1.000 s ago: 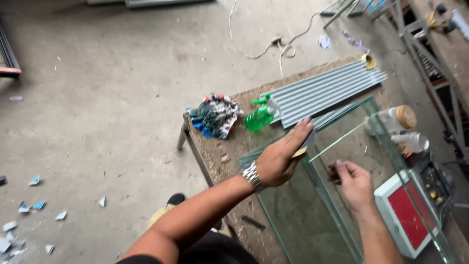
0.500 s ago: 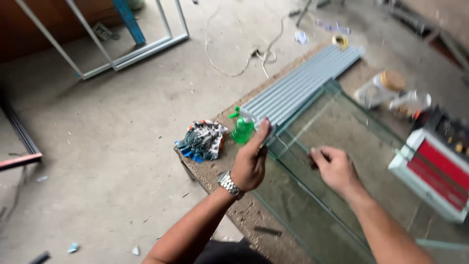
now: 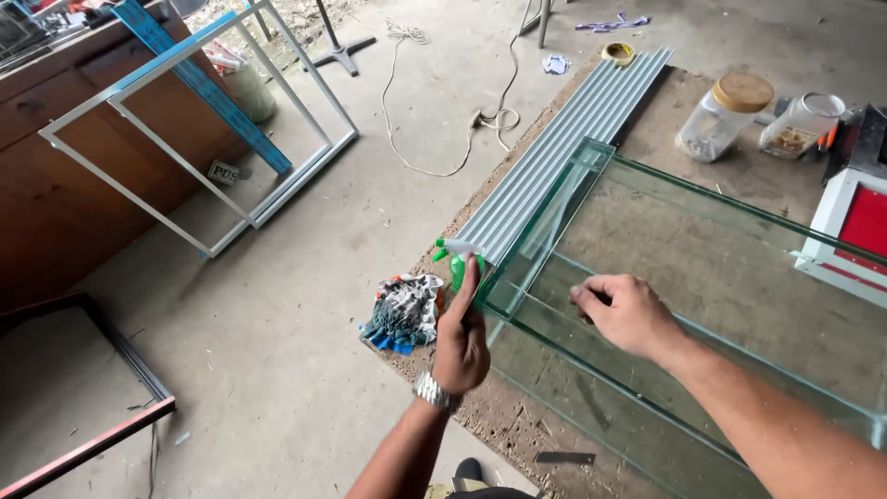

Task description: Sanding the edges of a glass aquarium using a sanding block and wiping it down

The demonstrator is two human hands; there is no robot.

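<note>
Nearest the camera, the left hand [image 3: 460, 337], a metal watch [image 3: 432, 392] on its wrist, stands edge-up against the outer corner of the glass tank [image 3: 702, 305], fingers stretched flat and together, the grip open and pressed to the glass rather than closed on anything. Just to its right, the right hand [image 3: 621, 312] hovers inside the tank's open top, fingers curled into a loose, narrow grip; whether it pinches something small I cannot tell. The tank itself lies long across the wooden table [image 3: 674, 120], its near corner touching the left palm, its walls running off to the right beneath the right forearm. Right behind the left fingertips, a green spray bottle [image 3: 456, 259], and beside it a crumpled, multicoloured rag [image 3: 403, 312] at the table's edge. Farther on, grey ribbed metal strips [image 3: 573, 139] lie alongside the tank. At the far end, a jar with a tan lid [image 3: 721, 115] and a clear jar [image 3: 800, 122].
</note>
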